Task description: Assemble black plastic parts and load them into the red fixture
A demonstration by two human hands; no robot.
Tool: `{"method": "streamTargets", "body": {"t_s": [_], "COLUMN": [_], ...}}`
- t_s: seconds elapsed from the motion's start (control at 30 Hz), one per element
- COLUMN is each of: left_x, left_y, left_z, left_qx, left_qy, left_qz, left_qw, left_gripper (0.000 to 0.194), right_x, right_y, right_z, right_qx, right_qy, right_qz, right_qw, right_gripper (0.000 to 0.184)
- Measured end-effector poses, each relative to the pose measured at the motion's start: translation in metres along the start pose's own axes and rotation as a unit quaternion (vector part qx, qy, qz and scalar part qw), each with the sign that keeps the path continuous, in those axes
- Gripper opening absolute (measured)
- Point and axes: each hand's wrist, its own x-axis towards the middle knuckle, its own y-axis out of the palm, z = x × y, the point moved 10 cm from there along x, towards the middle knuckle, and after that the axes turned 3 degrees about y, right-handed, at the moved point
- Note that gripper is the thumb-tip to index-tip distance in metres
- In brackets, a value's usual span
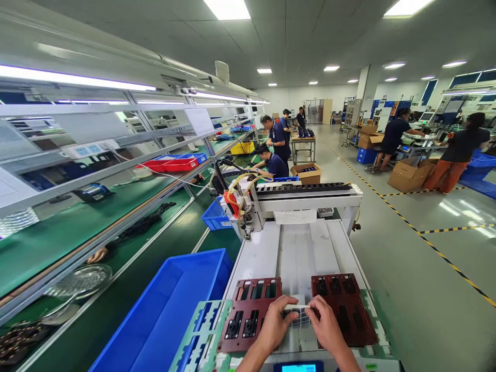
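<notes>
My left hand (275,326) and my right hand (327,326) meet at the bottom middle, both pinching a small white-edged part (296,313) with dark cells between their fingertips. The hands hover over the white machine bed (298,253), between two dark red fixture plates. The left fixture plate (248,315) holds two small black parts in its lower slots. The right fixture plate (344,307) lies partly under my right hand. A pale green slotted tray (199,333) sits left of the left plate.
A large blue bin (166,315) stands to the left. The machine's gantry and dispensing head (248,206) cross behind the fixtures. A green conveyor line (127,268) runs along the left under shelves. Several co-workers stand further back, with cardboard boxes (406,175) on the floor.
</notes>
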Motion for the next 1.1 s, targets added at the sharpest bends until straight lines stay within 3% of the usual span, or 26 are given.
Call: {"method": "streamTargets", "body": {"t_s": [0.23,0.43,0.6,0.7,0.8,0.87,0.93,1.1], "left_x": [0.007,0.008,0.008,0.008,0.007,0.005,0.003,-0.002], "left_y": [-0.005,-0.005,-0.006,-0.007,-0.007,-0.005,-0.004,-0.005], "left_z": [0.007,0.007,0.009,0.012,0.011,0.007,0.001,-0.009], "left_qx": [-0.007,0.003,0.012,0.024,0.031,0.031,0.034,0.038], "left_qy": [0.017,0.025,0.011,0.001,0.002,0.016,0.036,0.076], "left_qz": [-0.021,-0.011,-0.013,-0.016,-0.011,-0.001,0.008,0.016], "left_qw": [1.0,1.0,1.0,1.0,0.999,0.999,0.999,0.996], "left_gripper": [0.016,0.023,0.024,0.023,0.028,0.032,0.034,0.033], "right_x": [0.003,0.004,0.002,-0.002,-0.001,0.002,0.004,0.008], "right_y": [0.002,-0.007,-0.013,-0.014,-0.012,-0.004,0.003,0.013], "right_z": [-0.003,0.0,0.022,0.033,0.028,0.018,0.009,0.005], "right_qx": [-0.018,-0.018,-0.111,-0.094,-0.032,0.005,0.047,0.106], "right_qy": [-0.015,-0.025,-0.108,-0.134,-0.098,-0.054,-0.016,0.024], "right_qz": [-0.017,-0.036,-0.01,-0.005,-0.031,-0.036,-0.04,-0.025], "right_qw": [1.0,0.999,0.988,0.987,0.994,0.998,0.998,0.994], "right_gripper": [0.035,0.022,0.023,0.023,0.023,0.048,0.06,0.058]}}
